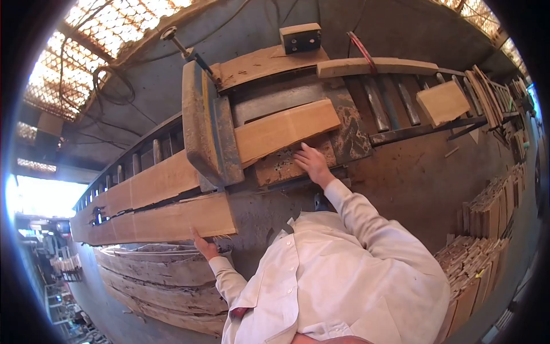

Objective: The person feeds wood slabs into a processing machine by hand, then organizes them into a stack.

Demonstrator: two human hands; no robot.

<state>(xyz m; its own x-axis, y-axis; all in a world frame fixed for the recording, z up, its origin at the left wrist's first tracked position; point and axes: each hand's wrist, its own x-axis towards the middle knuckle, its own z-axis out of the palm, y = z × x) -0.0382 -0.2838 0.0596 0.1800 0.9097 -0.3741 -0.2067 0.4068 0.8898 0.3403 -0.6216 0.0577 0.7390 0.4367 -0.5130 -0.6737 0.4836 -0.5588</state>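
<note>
My left hand (pixel 204 245) holds the near end of a long pale plank (pixel 154 221) at its lower edge, fingers partly hidden under the wood. My right hand (pixel 314 163) lies flat with fingers spread on the worn metal machine table (pixel 349 135). It is just below a second plank (pixel 286 129), touching its edge. That second plank runs through a heavy grey metal guard (pixel 209 129) and continues to the left (pixel 160 180). Both of my sleeves are white.
A roller bed (pixel 395 103) carries a wood block (pixel 442 102) and a board (pixel 378 66) to the right. Stacks of cut boards (pixel 487 212) stand at the right. Bark-edged slabs (pixel 160 281) are piled at the lower left. The floor is dirt.
</note>
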